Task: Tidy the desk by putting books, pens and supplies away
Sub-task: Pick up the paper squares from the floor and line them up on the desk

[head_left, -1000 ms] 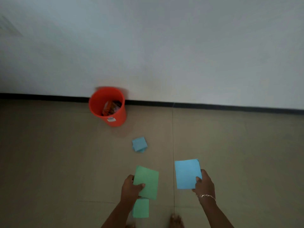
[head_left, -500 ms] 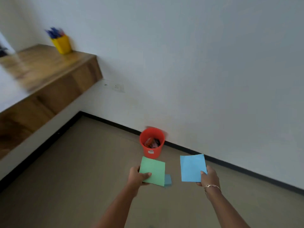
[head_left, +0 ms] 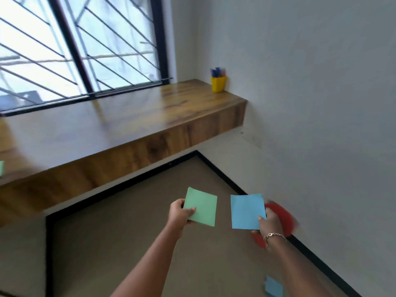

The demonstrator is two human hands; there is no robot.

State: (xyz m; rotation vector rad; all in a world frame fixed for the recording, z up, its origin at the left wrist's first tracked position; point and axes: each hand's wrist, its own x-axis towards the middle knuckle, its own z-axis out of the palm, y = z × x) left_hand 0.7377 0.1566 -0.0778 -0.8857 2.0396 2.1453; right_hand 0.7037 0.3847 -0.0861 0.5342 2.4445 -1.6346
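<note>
In the lower middle of the frame the left hand [head_left: 181, 215] pinched a green sheet [head_left: 201, 207] of paper by its lower left edge, thumb on top and fingers curled beneath. The right hand [head_left: 270, 221], a thin bracelet [head_left: 275, 235] at its wrist, pinched a blue sheet [head_left: 246, 211] by its lower right corner in the same way. Both sheets were held in the air above the floor, side by side but apart, their faces tilted up toward the camera. Each looked thin and very light, and kept flat only because it was small. By that judgement they would crease under a hard squeeze and could slide out of a loose one, so a flat pinch along one edge seemed the right hold. Behind the right hand a blurred red bin [head_left: 282, 215] stood on the floor close by the wall. Another blue paper [head_left: 273, 287] lay on the floor at the bottom right of the frame, not yet gathered. The wooden desk [head_left: 128, 121] ran from the left edge past the centre under a barred window, with a yellow cup [head_left: 218, 83] of pens [head_left: 217, 72] at its far right corner, well apart from both hands. A sliver of green showed at the left edge, too cut off to name. No writing, label or brand could be read on the sheets, the cup or the bin, and blur hid any fine print.
</note>
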